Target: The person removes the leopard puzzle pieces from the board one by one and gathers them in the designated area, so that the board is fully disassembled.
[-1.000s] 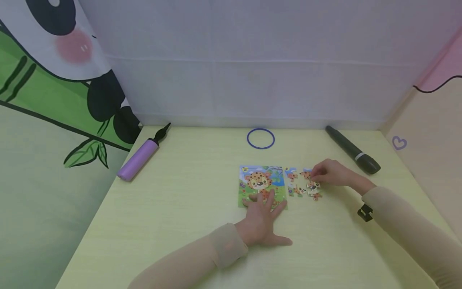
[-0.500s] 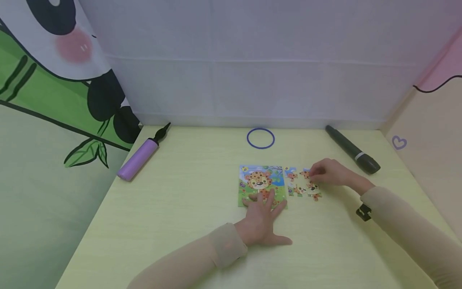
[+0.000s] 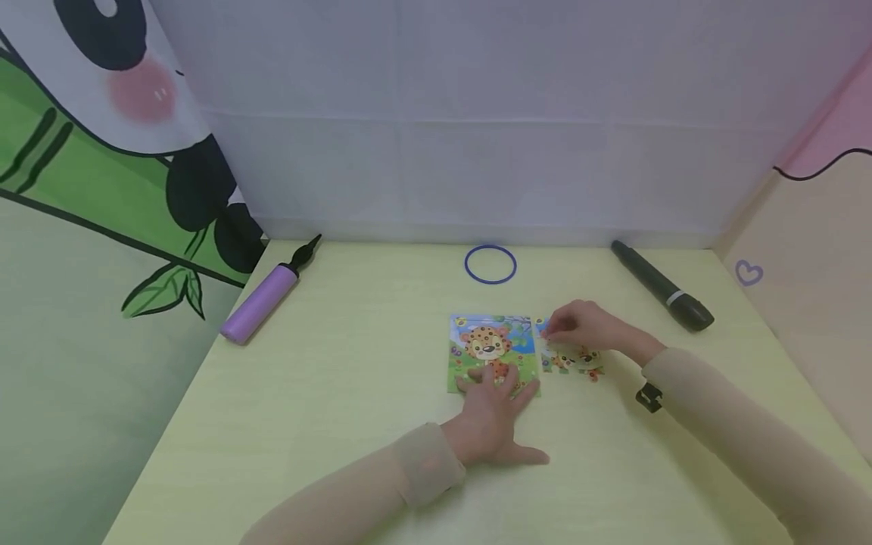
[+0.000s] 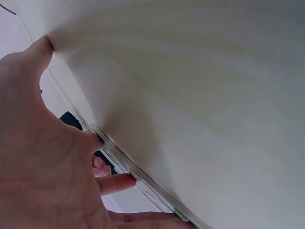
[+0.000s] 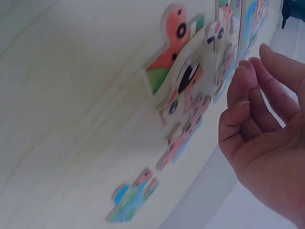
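So the left arm (image 3: 361,484) slants in from the bottom edge, and the left hand (image 3: 490,424) is palm down with its fingers fanned wide apart and the thumb stuck way out to the side. Right arm (image 3: 749,439) comes in from the lower right corner, and the right hand (image 3: 586,325) points left, fingers loosely bent inward, thumb tip close to the index tip, can't really tell if they touch.
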`<state>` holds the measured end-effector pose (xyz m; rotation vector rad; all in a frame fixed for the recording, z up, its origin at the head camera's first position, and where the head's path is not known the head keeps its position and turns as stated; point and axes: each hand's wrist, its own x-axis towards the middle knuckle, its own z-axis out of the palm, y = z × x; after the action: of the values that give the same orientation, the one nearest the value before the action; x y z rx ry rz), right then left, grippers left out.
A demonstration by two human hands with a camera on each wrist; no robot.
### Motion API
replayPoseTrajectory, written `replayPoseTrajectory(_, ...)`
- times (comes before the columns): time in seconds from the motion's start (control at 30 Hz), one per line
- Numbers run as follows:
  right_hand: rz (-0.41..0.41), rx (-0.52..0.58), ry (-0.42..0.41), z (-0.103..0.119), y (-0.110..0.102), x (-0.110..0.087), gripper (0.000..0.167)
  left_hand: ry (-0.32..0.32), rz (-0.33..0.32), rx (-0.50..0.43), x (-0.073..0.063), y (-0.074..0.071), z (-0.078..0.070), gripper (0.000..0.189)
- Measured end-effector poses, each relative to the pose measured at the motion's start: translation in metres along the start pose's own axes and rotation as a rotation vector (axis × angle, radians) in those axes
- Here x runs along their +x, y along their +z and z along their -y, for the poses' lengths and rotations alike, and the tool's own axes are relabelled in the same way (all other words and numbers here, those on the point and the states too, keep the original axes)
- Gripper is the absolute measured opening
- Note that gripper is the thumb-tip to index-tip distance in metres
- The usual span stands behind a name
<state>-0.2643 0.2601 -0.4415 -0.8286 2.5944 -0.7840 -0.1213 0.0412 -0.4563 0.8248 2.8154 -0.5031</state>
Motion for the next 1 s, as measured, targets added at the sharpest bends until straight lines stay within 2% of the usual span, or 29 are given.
replayPoseTrajectory(0.5, -0.006, 0.057, -0.051, 0.024, 0.029, 0.024, 0.018, 0.003, -0.028, 0.016, 0.001, 0.0, 0.0, 0.109)
replayPoseTrajectory(1.0, -0.022, 0.049, -0.061, 0.038, 0.038, 0.035, 0.013, -0.023, -0.044, -0.002, 0.001, 0.002, -0.001, 0.107)
